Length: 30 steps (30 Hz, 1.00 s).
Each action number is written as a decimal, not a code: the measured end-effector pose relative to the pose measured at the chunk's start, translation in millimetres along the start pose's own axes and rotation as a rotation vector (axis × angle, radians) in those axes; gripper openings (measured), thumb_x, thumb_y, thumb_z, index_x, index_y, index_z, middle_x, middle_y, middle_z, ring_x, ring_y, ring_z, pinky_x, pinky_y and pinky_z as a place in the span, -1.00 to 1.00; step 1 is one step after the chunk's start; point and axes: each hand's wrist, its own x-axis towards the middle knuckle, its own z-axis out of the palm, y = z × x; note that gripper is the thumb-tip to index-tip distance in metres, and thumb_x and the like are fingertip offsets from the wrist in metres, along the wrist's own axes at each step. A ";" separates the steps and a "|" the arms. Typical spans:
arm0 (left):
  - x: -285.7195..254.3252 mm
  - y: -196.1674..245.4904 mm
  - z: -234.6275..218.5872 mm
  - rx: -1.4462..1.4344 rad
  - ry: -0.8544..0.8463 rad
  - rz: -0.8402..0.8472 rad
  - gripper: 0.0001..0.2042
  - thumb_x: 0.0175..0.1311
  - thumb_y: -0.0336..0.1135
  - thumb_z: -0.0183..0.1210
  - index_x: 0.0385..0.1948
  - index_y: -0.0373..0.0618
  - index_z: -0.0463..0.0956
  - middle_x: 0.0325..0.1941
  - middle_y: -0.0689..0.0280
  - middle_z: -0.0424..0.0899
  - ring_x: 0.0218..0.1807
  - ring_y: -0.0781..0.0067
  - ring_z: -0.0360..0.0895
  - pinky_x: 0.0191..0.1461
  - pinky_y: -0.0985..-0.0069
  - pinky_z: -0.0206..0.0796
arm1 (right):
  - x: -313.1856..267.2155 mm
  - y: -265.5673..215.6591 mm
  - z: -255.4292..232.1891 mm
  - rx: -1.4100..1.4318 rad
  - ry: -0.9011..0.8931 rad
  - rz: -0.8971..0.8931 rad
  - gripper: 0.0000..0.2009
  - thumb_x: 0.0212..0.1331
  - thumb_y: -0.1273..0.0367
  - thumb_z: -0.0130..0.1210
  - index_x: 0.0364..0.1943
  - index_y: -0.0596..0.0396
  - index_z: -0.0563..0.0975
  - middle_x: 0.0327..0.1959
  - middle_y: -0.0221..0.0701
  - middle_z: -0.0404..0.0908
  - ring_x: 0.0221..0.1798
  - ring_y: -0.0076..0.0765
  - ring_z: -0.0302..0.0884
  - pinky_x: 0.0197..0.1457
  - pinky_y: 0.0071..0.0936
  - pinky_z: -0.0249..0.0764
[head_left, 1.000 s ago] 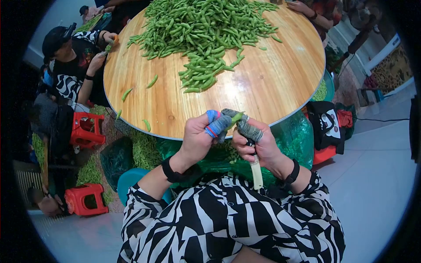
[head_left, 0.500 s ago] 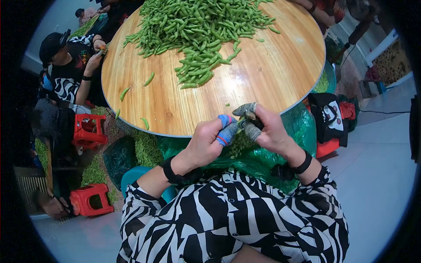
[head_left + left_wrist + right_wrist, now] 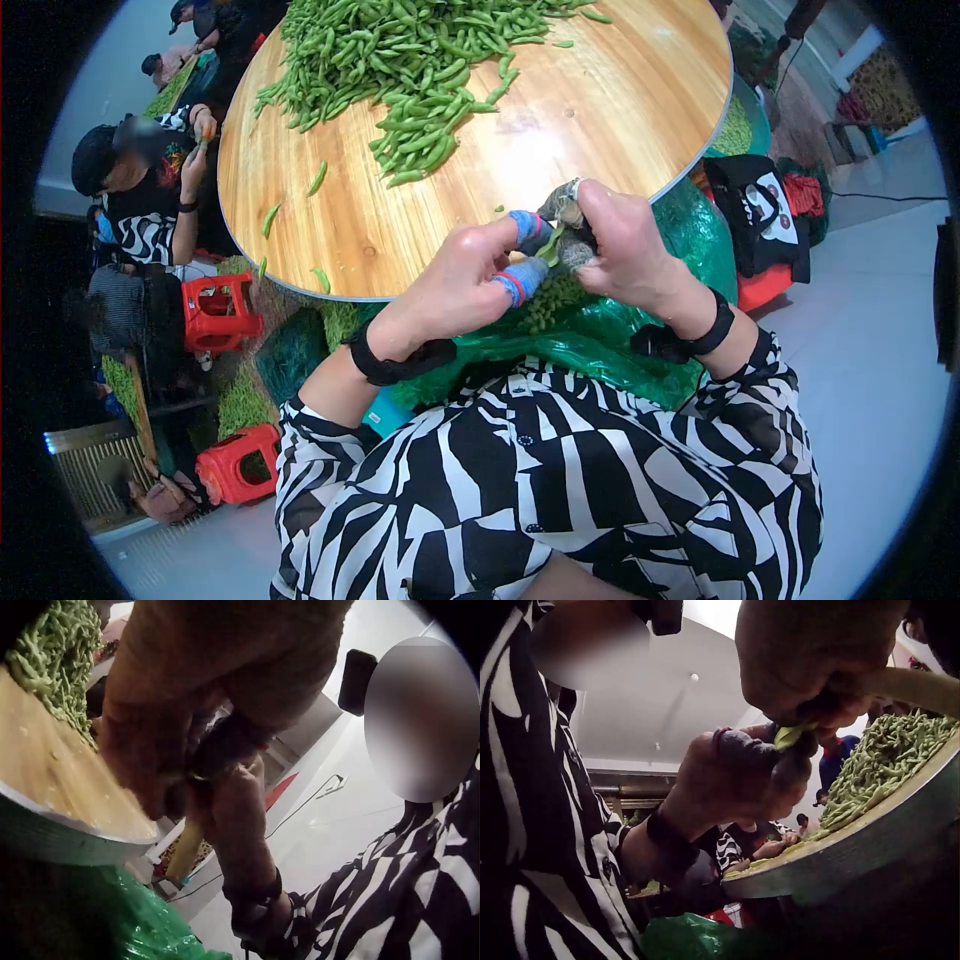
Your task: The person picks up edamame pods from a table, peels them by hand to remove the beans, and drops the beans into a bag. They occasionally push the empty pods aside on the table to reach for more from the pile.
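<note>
Above the table's near edge, my left hand (image 3: 462, 275) pinches a green soybean pod (image 3: 552, 243) between thumb and fingers wrapped in blue-grey cloth sleeves. My right hand (image 3: 632, 235), with grey fingertip covers, meets it at the pod's other side. The right wrist view shows the pod (image 3: 789, 737) between the two hands. Out of my right fist sticks the pale handle of a tool (image 3: 907, 686), also visible in the left wrist view; its working end is hidden by the fingers. A big heap of pods (image 3: 400, 60) lies farther back on the round wooden table (image 3: 330, 230).
A few loose pods (image 3: 317, 178) lie at the table's left side. Below its near edge spreads a green plastic bag (image 3: 690, 250) with shelled beans (image 3: 550, 305). Red stools (image 3: 222, 305) stand at left, where another person (image 3: 150, 170) sits. A black bag (image 3: 760, 215) lies at right.
Both hands have shifted up in the head view, and the right hand has turned, hiding the pale handle there. The pod has passed down between the fingertips. A small green scrap has appeared on the table.
</note>
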 end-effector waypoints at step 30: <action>-9.1 -196.5 47.8 0.754 0.066 -0.160 -0.60 0.14 -0.35 0.03 0.07 -0.17 0.41 0.11 -0.04 0.46 0.19 -0.08 0.35 0.26 0.17 0.18 | -102.5 -8.3 50.6 0.212 -0.873 0.156 -0.85 -0.02 0.42 0.08 -0.37 0.22 0.47 -0.53 -0.04 0.57 -0.42 0.14 0.57 -0.36 -0.04 0.49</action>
